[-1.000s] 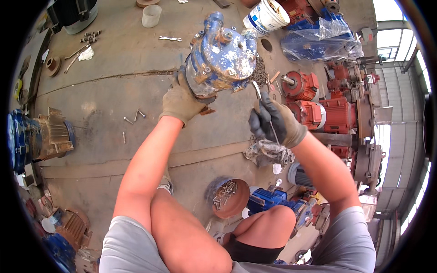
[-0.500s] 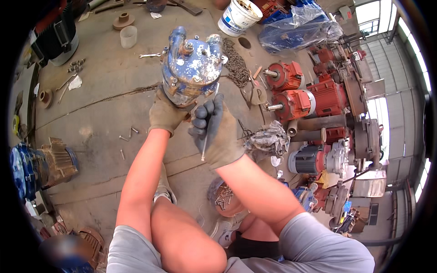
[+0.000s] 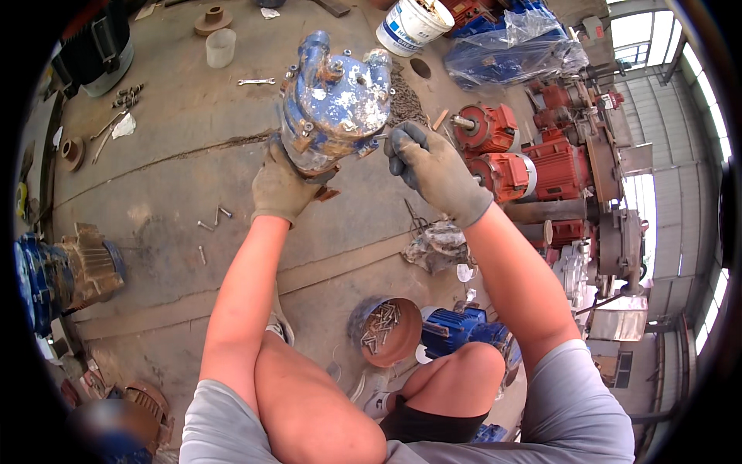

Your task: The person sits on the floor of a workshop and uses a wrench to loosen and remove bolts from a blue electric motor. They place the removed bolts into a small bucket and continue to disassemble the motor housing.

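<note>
A blue pump casing (image 3: 344, 97) with worn, flaking paint, pipe stubs on top and bolts round its rim stands ahead of me. My left hand (image 3: 278, 182), in a grey-palmed work glove, is closed round its lower left side, beside a rusty piece (image 3: 328, 192) at the base. On the casing's right, my gloved right hand (image 3: 433, 166) is closed on a slim metal tool. Only the tool's tip (image 3: 380, 137) shows, at the casing's edge near a bolt; my fist hides the rest.
An open-ended wrench (image 3: 256, 81) lies beyond the casing. Loose bolts (image 3: 218, 215) are scattered on the floor at left. A round tub of bolts (image 3: 386, 329) sits near my legs. Red motors (image 3: 506, 176) line the right side, and a white bucket (image 3: 413, 27) stands at the far side.
My right hand has moved right and up, turning the tool from upright along the casing to pointing sideways at its edge. The casing sits slightly higher and further right in view.
</note>
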### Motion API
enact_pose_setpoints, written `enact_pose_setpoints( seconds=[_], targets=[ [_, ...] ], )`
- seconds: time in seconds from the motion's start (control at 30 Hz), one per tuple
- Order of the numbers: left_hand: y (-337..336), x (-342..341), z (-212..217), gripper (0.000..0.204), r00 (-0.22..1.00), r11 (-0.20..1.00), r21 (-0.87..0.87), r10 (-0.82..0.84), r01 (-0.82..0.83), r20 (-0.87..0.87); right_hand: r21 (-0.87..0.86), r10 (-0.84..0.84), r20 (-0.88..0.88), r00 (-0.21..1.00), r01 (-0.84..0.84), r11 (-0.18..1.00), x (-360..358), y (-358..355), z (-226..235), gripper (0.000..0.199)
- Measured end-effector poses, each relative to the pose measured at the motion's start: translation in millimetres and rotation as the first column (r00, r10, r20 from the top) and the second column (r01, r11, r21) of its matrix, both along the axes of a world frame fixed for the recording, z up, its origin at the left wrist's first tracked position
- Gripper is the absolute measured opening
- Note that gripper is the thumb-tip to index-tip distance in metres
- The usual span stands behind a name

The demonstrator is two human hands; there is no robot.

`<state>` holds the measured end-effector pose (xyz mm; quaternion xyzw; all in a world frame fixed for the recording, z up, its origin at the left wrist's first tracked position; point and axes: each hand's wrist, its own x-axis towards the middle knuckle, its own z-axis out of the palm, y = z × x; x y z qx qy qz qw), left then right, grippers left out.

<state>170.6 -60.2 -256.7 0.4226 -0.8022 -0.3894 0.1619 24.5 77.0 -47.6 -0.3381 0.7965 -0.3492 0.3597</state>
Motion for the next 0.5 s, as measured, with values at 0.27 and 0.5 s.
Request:
enact_pose_setpoints(
  seconds=[0.27,0.5],
  targets=[
    [3,-1,3,0.126,0.999,0.999,-0.01,0.048,-0.048,0.021,0.06,0.087,-0.131,0.988,-0.079,0.995,-17,-9,-10,0.023],
    [3,-5,-19,0.125,0.998,0.993,-0.097,0.063,-0.066,-0.03,0.204,0.182,-0.257,0.949,-0.131,0.97,-27,-7,4,0.026]
  ],
)
